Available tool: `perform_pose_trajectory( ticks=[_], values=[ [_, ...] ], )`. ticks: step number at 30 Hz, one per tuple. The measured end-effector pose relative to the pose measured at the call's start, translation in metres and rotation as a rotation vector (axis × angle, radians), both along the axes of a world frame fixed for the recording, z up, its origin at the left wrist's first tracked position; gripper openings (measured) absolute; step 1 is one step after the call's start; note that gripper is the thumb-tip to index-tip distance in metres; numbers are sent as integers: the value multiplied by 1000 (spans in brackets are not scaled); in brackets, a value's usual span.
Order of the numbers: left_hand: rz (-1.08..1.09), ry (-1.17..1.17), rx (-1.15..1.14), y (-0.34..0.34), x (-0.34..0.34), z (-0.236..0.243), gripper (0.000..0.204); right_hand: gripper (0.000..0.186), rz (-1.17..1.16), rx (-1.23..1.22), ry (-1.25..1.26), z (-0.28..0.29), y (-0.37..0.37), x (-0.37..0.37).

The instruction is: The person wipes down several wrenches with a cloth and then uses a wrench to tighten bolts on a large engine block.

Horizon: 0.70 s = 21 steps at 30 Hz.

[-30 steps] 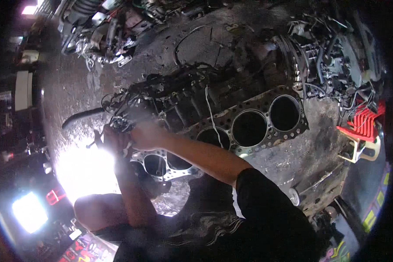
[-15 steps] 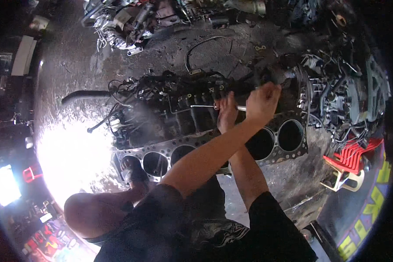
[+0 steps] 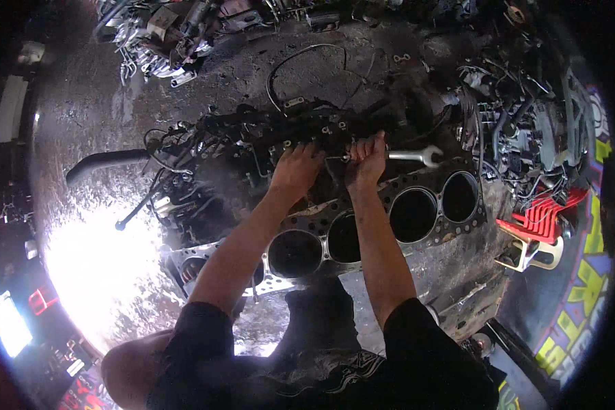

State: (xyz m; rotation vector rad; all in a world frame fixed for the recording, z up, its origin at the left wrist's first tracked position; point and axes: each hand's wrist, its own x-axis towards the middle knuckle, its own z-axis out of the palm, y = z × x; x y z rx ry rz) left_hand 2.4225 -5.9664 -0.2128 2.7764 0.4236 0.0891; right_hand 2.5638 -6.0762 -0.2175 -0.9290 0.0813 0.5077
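A large engine block [image 3: 451,231] with a row of open cylinder bores lies across the floor in front of me. Above its far side my right hand [image 3: 367,162] is closed around a spanner [image 3: 406,156], whose open jaw points right. My left hand [image 3: 296,171] is beside it, fingers curled down among the dark pipes and fittings; what its fingertips grip is hidden. A thin metal piece shows between the two hands, and I cannot make out which hand holds it. Both forearms pass over the bores.
Another person leans in at the lower left, with a head [image 3: 133,369] near my left sleeve. A dark hose [image 3: 106,162] sticks out left. Engine parts [image 3: 519,130] crowd the right, above red plastic chairs [image 3: 547,217]. More parts [image 3: 164,41] are heaped at the far side.
My arms have uncrossed: the left hand has moved left to the engine fittings. The spanner's open jaw now shows right of my right hand. The other person's head has moved lower.
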Motion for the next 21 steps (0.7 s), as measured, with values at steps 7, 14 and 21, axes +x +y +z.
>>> perform_pose_trajectory(
  ticks=[7, 14, 21],
  values=[
    [-112, -18, 165, 7, 9, 1, 29, 51, -296, 111, -23, 40, 5, 48],
    [585, -474, -927, 62, -43, -18, 16, 48, 101, -680, -869, 68, -46, 20],
    [848, -627, -1240, 25, -77, -49, 13, 35, 298, -1294, -1682, 61, -89, 37]
  ],
)
